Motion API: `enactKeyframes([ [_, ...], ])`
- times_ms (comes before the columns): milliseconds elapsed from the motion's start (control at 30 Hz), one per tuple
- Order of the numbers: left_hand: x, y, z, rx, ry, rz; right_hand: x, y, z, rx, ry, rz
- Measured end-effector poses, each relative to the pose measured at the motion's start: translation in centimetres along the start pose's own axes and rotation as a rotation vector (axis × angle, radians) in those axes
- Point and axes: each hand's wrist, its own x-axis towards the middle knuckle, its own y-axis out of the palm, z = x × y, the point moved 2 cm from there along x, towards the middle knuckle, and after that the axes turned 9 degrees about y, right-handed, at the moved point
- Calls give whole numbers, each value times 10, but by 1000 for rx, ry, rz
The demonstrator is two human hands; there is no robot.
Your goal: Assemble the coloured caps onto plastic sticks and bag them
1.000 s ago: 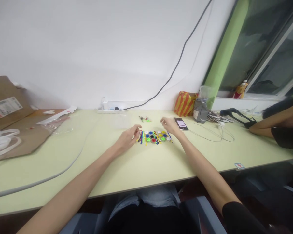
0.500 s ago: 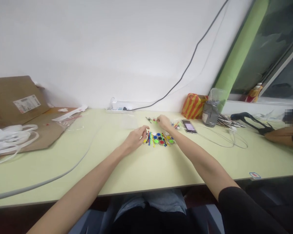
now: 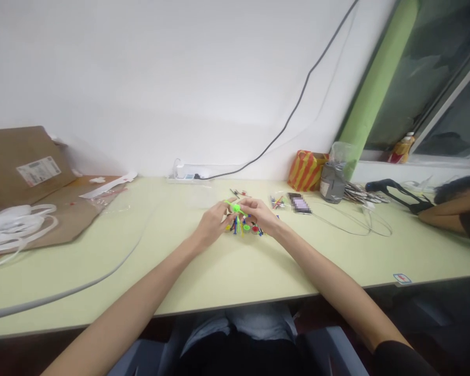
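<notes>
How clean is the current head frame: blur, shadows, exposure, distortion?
Head view: green piece between left hand and right hand looks soft, as do the coloured parts below; head view: wall bright, window dark; head view: soft shadow on table near the right forearm; head view: wide-angle stretch toward edges, phone screen pixelated.

Both bare forearms stretched forward and slanted inward. The left hand (image 3: 212,222) and right hand (image 3: 260,214) faced each other just apart, fingers curled and tips pinched together. The left forearm (image 3: 149,284) and right forearm (image 3: 331,266) sloped down toward the body.
</notes>
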Motion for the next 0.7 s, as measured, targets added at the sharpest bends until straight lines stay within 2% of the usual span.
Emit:
enactKeyframes([
  [100, 1, -1, -3, -33, 53, 14, -6, 6, -7, 21, 12, -23],
  [267, 3, 0, -6, 34, 37, 43, -17, 7, -5, -167, -132, -267],
  [367, 2, 1, -4, 45, 28, 113, -22, 12, 2, -349, -249, -246],
  [467, 0, 3, 0, 22, 55, 163, -23, 15, 3, -456, -253, -213],
  [567, -1, 3, 1, 7, 80, 177, -22, 14, 0, -472, -244, -198],
  [700, 0, 2, -2, -14, 80, 166, -19, 11, 0, -387, -314, -172],
])
